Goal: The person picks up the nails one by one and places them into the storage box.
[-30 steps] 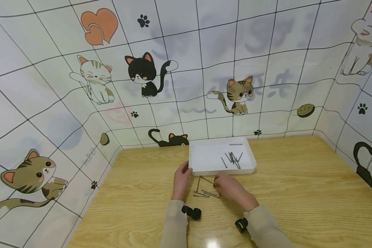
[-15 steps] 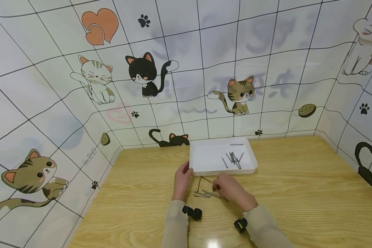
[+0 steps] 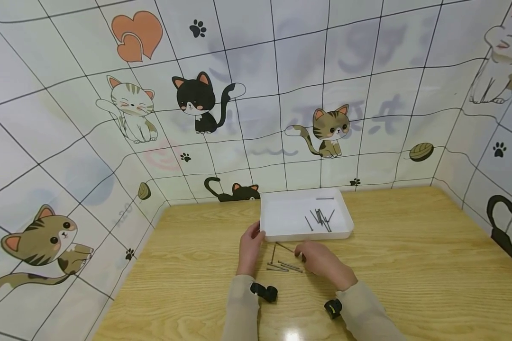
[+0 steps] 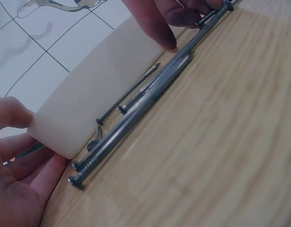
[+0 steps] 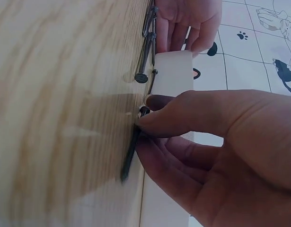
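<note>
My left hand [image 3: 250,248] grips the near left corner of a shallow white tray [image 3: 281,213]; in the left wrist view its fingers bend against the tray wall [image 4: 81,101]. My right hand [image 3: 322,260] is low over the table just in front of the tray. In the right wrist view its thumb and fingers pinch a dark nail [image 5: 130,153] near the head, the shank slanting away along the wood. Between the hands lie several loose nails [image 3: 291,267], some side by side. Inside the tray, toward its right, more nails [image 3: 321,219] lie in a loose cluster.
The wooden table [image 3: 187,274] runs up to a cat-print wall covering [image 3: 260,118] behind the tray. A single nail [image 3: 325,199] lies near the tray's back rim. Black wrist cameras [image 3: 333,309] sit at both sleeves.
My right hand has shifted slightly right. The nail end that stuck out below it half a second ago no longer shows in the head view. The left hand and tray stay in place.
</note>
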Demonstrator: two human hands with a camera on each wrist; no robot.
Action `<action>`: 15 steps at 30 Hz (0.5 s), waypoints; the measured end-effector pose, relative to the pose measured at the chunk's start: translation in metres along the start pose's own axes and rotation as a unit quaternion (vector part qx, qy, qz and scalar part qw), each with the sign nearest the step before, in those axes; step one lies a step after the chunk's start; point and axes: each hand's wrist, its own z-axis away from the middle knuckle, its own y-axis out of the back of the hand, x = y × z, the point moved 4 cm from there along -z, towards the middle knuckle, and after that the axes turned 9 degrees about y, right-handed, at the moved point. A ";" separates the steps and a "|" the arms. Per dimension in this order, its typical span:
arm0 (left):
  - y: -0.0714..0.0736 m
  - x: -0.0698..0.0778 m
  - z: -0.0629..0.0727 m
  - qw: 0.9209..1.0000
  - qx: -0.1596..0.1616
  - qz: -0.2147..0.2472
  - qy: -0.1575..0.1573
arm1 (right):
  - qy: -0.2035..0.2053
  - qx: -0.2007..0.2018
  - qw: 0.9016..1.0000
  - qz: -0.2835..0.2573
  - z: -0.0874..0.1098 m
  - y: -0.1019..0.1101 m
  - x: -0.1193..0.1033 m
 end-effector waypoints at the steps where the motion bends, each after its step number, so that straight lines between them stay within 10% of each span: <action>1: 0.000 0.000 0.000 1.000 -0.001 -0.001 0.000 | -0.002 0.001 1.000 -0.002 0.001 0.000 0.000; 15: 0.000 0.000 0.001 1.000 -0.005 0.005 -0.007 | -0.024 -0.002 1.000 -0.017 0.002 -0.001 0.007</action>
